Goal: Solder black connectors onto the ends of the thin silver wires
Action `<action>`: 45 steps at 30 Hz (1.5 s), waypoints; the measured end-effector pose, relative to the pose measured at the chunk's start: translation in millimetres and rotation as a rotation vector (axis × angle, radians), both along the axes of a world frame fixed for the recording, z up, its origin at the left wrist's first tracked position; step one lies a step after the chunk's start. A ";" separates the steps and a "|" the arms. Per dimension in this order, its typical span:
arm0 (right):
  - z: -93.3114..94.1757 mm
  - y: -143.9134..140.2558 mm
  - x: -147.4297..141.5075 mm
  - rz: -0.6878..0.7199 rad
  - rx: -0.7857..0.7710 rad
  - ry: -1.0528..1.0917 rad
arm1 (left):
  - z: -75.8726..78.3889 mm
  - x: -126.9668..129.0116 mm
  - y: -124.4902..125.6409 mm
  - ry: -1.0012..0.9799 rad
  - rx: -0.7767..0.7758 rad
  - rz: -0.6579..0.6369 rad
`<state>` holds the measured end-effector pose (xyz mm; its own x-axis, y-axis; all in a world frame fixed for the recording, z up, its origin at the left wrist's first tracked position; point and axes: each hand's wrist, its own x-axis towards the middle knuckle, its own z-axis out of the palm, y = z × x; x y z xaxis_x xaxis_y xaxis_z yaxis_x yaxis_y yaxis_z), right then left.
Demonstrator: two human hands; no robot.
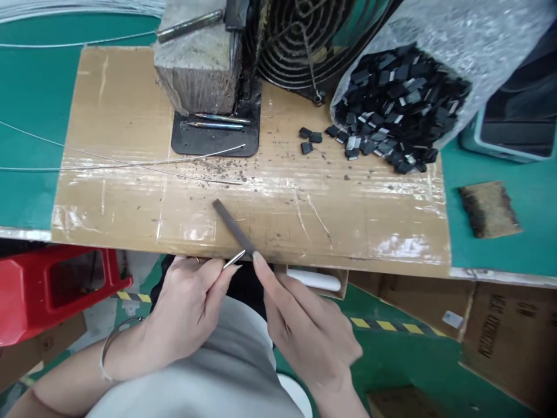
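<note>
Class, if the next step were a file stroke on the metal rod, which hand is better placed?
Probably the right hand: it holds the file, while the left hand is occupied pinching the rod.

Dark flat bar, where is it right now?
In the head view, the bar is held by the right hand, left of centre over the cardboard near its front edge, beside the metal pin in the left hand.

Silver bangle [103, 355], gold ring [198, 260], pale-grey top [209, 377]
</note>
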<state>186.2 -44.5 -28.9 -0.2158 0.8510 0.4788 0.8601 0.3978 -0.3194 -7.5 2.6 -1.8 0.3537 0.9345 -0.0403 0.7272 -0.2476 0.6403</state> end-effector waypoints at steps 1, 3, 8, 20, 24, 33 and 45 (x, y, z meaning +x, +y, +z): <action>-0.1 1.1 -0.4 0.002 -0.001 0.003 | 0.4 0.0 0.0 0.002 -0.004 0.000; 1.8 -1.3 0.4 0.023 -0.032 0.007 | 1.2 0.0 0.1 0.014 -0.013 0.001; 5.7 -6.4 1.4 0.013 -0.053 0.016 | 0.5 0.4 -0.3 0.015 0.004 0.001; -3.3 18.7 -10.8 0.034 0.016 0.061 | 11.8 0.3 0.8 -0.299 -0.496 0.111; 1.2 6.1 -3.0 0.032 -0.007 0.042 | 10.1 -0.2 1.0 -0.291 -0.438 0.109; 3.3 -1.0 0.2 0.003 0.007 0.007 | 5.9 -1.2 1.7 -0.305 -0.420 0.089; -3.7 0.5 -0.4 0.001 0.032 0.004 | 8.2 -1.4 6.3 -0.455 -0.589 0.152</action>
<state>185.8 -44.0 -32.7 -0.2144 0.8349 0.5070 0.8587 0.4085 -0.3096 -8.9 8.9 6.4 0.3243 0.8432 -0.4289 0.3584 0.3100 0.8806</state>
